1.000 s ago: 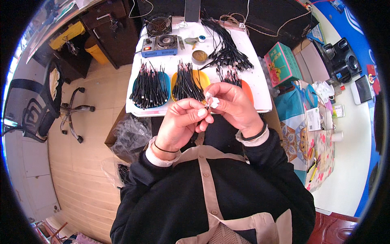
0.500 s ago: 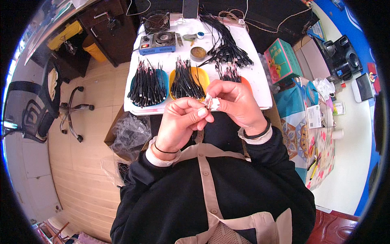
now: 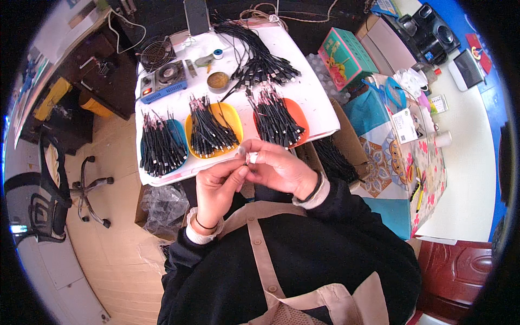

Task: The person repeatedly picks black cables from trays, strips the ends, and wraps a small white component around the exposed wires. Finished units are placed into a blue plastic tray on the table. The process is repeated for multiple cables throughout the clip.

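Note:
My left hand (image 3: pixel 216 189) and my right hand (image 3: pixel 279 168) meet just below the white table's (image 3: pixel 319 95) front edge. Together their fingertips pinch a small white piece (image 3: pixel 252 157); what it is stays too small to tell. Right beyond the hands lie three trays heaped with short black cables: a blue tray (image 3: pixel 181 146) on the left, a yellow tray (image 3: pixel 230 114) in the middle, an orange tray (image 3: pixel 297 116) on the right.
Farther back on the table lie a loose bundle of black cables (image 3: pixel 254 59), a small round tin (image 3: pixel 218 82), a blue box-shaped device (image 3: pixel 163 81) and a small fan (image 3: pixel 154 52). A teal box (image 3: pixel 346 57) and a cluttered flowered surface (image 3: pixel 417 157) are on the right. An office chair (image 3: pixel 49 195) stands at the left.
The view has shifted a little, and my hands stay together on the small white piece, turning it slightly between the fingertips.

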`<state>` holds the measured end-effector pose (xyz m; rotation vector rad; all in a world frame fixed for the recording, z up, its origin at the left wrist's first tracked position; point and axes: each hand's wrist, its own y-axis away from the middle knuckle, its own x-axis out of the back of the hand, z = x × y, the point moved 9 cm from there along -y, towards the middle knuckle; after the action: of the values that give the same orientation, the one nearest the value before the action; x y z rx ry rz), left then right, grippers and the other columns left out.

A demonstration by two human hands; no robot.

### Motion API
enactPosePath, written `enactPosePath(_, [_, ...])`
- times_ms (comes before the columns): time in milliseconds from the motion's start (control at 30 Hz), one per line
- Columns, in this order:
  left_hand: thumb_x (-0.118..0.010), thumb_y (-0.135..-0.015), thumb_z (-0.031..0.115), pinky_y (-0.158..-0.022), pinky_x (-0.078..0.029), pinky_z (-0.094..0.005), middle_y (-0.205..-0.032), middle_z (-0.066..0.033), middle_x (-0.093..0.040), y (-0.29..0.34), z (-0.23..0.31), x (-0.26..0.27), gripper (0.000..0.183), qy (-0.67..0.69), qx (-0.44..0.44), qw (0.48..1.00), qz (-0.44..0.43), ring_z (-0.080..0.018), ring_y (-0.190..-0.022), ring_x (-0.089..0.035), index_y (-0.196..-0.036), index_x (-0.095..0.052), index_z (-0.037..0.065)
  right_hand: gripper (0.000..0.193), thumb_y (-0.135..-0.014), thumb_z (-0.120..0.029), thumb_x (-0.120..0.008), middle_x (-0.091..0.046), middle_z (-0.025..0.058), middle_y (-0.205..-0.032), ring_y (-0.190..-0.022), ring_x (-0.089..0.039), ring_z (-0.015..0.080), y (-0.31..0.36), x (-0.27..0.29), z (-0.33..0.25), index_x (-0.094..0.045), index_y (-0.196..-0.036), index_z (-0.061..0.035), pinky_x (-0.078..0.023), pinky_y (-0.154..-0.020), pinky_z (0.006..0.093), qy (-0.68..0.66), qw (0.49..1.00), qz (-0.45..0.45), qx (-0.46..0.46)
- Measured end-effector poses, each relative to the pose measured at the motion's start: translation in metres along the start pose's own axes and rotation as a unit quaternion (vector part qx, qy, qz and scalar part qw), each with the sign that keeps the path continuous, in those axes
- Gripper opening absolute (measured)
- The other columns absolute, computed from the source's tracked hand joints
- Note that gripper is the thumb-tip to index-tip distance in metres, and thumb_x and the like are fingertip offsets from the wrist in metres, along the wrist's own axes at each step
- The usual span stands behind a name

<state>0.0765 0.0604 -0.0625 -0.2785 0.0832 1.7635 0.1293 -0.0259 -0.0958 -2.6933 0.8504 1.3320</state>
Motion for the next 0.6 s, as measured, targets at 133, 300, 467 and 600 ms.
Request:
enactPosePath(133, [-0.057, -0.094, 0.005, -0.051, -0.036, -0.0179, -0.076, -0.0084, -0.066, -0.012, -0.019, 0.008, 0.015, 0.074, 0.049, 0.995, 0.04, -0.006, -0.056, -0.046, -0.101, -0.066, -0.005, 0.021, -0.091, -0.021, -0.065, -0.062, 0.0014, -0.08, -0.071, -0.059, 0.0091, 0.011, 0.071, -0.088, -0.061, -0.098, -0.0017, -0.046, -0.064, 0.0229, 0.467, 0.835, 0.23, 0.179])
enactPosePath(300, [-0.058, -0.093, 0.006, -0.054, -0.037, -0.0175, -0.079, -0.0079, -0.068, -0.021, -0.033, 0.008, 0.015, 0.132, 0.076, 0.987, 0.051, -0.0062, -0.058, -0.049, -0.102, -0.066, -0.003, 0.015, -0.081, -0.014, -0.068, -0.065, 0.0149, -0.075, -0.07, -0.065, 0.0289, 0.027, 0.101, -0.118, -0.062, -0.082, -0.0004, -0.051, -0.066, 0.0364, 0.677, 0.638, 0.328, 0.162])
enactPosePath(467, [-0.058, -0.094, 0.006, -0.055, -0.038, -0.0171, -0.08, -0.0074, -0.068, -0.023, -0.044, 0.004, 0.015, 0.124, 0.1, 0.986, 0.051, -0.0062, -0.059, -0.051, -0.103, -0.066, -0.002, 0.016, -0.08, -0.015, -0.068, -0.067, 0.015, -0.074, -0.07, -0.066, 0.0307, 0.021, 0.115, -0.112, -0.063, -0.078, 0.0003, -0.051, -0.066, 0.0387, 0.66, 0.644, 0.345, 0.175])
enactPosePath(600, [-0.058, -0.094, 0.007, -0.056, -0.041, -0.0175, -0.08, -0.0073, -0.069, -0.021, -0.045, 0.003, 0.015, 0.117, 0.105, 0.986, 0.054, -0.0067, -0.061, -0.054, -0.103, -0.066, -0.002, 0.016, -0.08, -0.015, -0.068, -0.067, 0.015, -0.073, -0.066, -0.066, 0.0293, 0.02, 0.123, -0.112, -0.065, -0.079, 0.0006, -0.052, -0.066, 0.0366, 0.654, 0.641, 0.362, 0.174])
